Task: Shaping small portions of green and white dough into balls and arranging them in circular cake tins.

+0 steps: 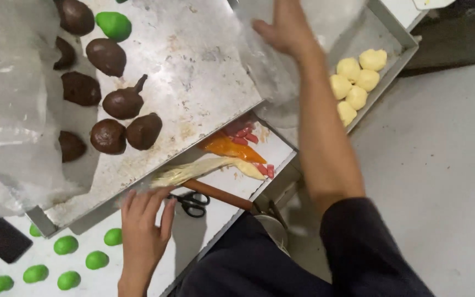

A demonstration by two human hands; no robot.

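Clear plastic sheet (pixel 6 110) lies bunched over the left end of the metal tray (pixel 193 71), and some brown dough balls (pixel 106 56) sit half under it. One green ball (pixel 113 25) rests among the brown ones near the tray's far edge. If the sheet shifts, it could drag or smear those soft pieces, since it seems to lie right on them.

The tray looks tilted, its near edge raised over the white table (pixel 111 275), where more green balls (pixel 66 245) lie in a loose group. The left hand (pixel 144 231) is spread flat, fingers extended, touching the tray's near rim and holding nothing closed. A push or slip there could tip the tray further, and the brown balls might roll toward the low side or off onto the green ones below.

Just right of that hand lie scissors (pixel 193 203), a wooden rolling pin (pixel 218 194), a pale piping bag (pixel 204 168) and an orange one (pixel 229 147), partly under the tray's edge. The tray coming down could squash the bags and squeeze filling out.

The right hand (pixel 281 27) reaches far over, fingers on a second plastic sheet (pixel 273 77) above another tray (pixel 397 52) with yellow balls (pixel 355 82); whether it pinches the film I cannot tell. Tugging could stick film to that dough.
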